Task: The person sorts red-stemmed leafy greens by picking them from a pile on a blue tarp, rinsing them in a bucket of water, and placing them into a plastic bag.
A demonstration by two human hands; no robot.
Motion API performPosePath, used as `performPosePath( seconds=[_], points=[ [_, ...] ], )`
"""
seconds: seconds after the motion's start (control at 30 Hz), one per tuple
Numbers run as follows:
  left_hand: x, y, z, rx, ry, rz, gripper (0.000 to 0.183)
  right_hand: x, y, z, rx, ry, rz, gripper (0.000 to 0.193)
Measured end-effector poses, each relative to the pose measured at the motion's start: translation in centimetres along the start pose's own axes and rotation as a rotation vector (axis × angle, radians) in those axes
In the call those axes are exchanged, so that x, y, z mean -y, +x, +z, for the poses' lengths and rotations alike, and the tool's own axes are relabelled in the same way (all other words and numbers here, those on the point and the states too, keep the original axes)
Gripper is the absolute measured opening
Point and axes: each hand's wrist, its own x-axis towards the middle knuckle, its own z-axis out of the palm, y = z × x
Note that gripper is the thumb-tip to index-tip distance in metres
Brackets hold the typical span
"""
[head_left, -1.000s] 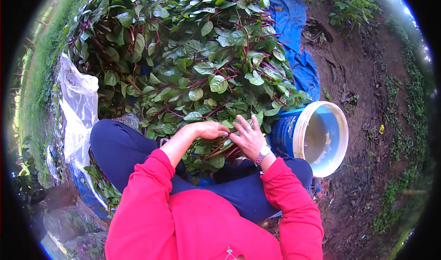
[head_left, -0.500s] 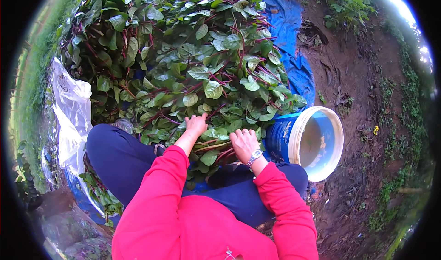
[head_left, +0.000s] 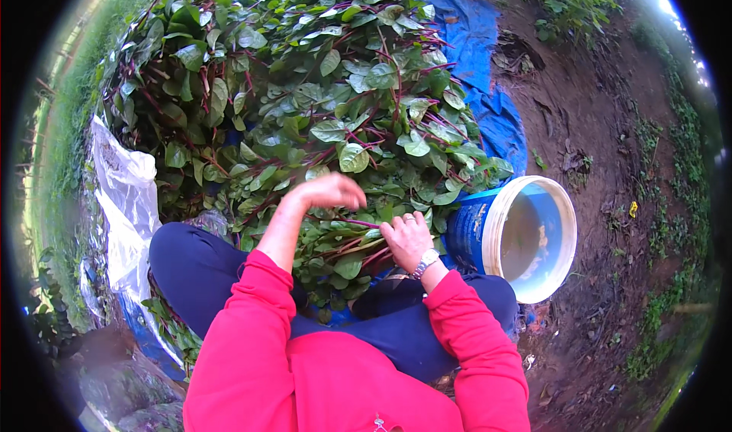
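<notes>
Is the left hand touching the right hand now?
Apart: the head view shows leaves in the gap between left hand and right hand.

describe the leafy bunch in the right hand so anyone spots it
Find the round blue bucket with a white rim. Left of it, the right hand grips the leafy purple-stemmed bunch, stems converging there, unlike the sprawling green leaf heap.

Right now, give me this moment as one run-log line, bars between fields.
left hand: over leafy pile, blurred, grip unclear | right hand: closed on purple-stemmed cuttings | white-rimmed blue bucket: right of right hand
</notes>
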Motion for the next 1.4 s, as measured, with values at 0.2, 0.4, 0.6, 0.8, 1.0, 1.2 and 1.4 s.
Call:
performPosePath(
  seconds=[0.2,0.4,0.6,0.8,1.0,1.2,1.4],
  points=[
    [0.1,5.2,-4.6,-0.910,0.831,-0.051,0.023,1.1,0.5,-0.8,-0.008,0.038,-0.050,0.015],
    [1.1,6.5,-4.8,-0.436,1.183,-0.190,0.015,0.9,0.5,-0.9,0.009,0.035,-0.018,0.011],
    [-3.8,0.8,-8.0,-1.117,1.100,0.248,0.006,1.2,0.7,-1.2,-0.039,0.034,-0.011,0.010],
    [-8.8,-3.2,-7.1,-1.283,1.030,0.527,0.011,1.6,0.8,-0.9,-0.093,0.055,-0.002,0.015],
    [-10.3,-3.5,-6.8,-1.456,1.326,0.350,0.055,1.4,0.5,-1.2,-0.108,0.027,-0.018,0.014],
    [0.4,2.0,6.7,-0.779,0.620,0.254,0.045,2.0,0.7,-0.8,-0.126,-0.005,-0.033,0.013],
    [-0.5,1.6,9.0,-0.548,-0.044,0.165,0.066,1.2,1.0,-1.4,-0.312,0.004,-0.048,0.020]
  ],
)
